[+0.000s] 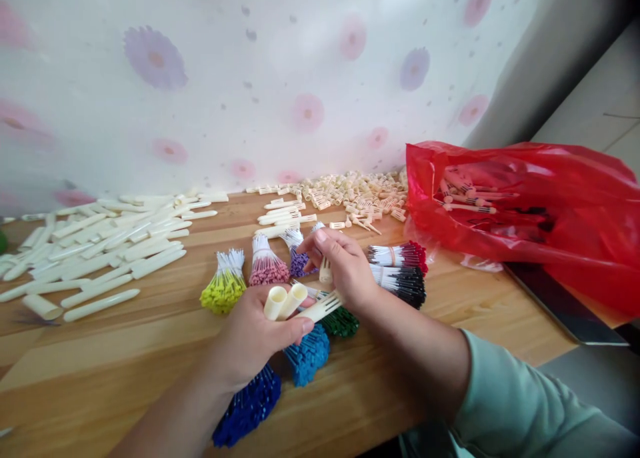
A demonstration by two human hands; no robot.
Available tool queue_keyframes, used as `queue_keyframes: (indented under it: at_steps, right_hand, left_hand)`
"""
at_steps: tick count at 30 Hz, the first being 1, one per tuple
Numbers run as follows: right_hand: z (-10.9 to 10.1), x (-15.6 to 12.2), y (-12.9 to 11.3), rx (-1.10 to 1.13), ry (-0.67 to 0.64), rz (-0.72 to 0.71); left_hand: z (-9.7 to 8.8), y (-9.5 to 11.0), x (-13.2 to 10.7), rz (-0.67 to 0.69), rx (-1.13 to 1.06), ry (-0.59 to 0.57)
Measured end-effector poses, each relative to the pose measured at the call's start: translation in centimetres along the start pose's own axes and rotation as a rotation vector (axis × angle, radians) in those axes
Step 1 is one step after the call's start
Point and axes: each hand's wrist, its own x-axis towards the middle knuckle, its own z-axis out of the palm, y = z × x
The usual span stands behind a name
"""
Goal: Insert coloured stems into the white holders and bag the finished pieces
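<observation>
My left hand point(253, 331) is closed around cream plastic pen barrels point(276, 303), two of them with their round open ends facing up. A slotted cream piece point(321, 308) sticks out to the right under its thumb. Just above, my right hand point(350, 268) pinches a small cream slotted part point(325, 271). Around the hands lie bundles of thin pen refills with coloured ends: yellow point(223, 291), pink point(269, 268), purple point(299, 261), green point(343, 323), light blue point(307, 355) and dark blue point(250, 405). My hands partly cover the green and blue bundles.
Many cream barrels point(110, 245) are spread at the left of the wooden table point(150, 371). Small slotted parts point(355, 195) are heaped along the wall, with several barrels point(283, 215) before them. Red point(400, 255) and black point(403, 283) refill bundles lie near a red plastic bag point(525, 238) holding assembled pieces.
</observation>
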Motion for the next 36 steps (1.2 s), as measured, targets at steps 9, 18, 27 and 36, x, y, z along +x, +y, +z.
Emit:
queue_keyframes:
  at_steps: [9, 18, 27, 36]
  right_hand:
    - [0.1, 0.0, 0.8, -0.072, 0.028, -0.058]
    - [-1.2, 0.9, -0.2, -0.124, 0.015, -0.051]
    - [-3.0, -0.2, -2.6, -0.574, -0.564, -0.313]
    - [-1.8, -0.6, -1.8, -0.581, -0.392, 0.093]
  left_hand:
    - [0.0, 0.0, 0.2, -0.035, -0.031, 0.036]
    - [-1.1, -0.7, 0.4, 0.003, -0.117, -0.031]
    - [-3.2, -0.6, 0.9, 0.006, -0.389, -0.045]
    - [-2.0, 0.0, -0.4, 0.151, 0.255, 0.070]
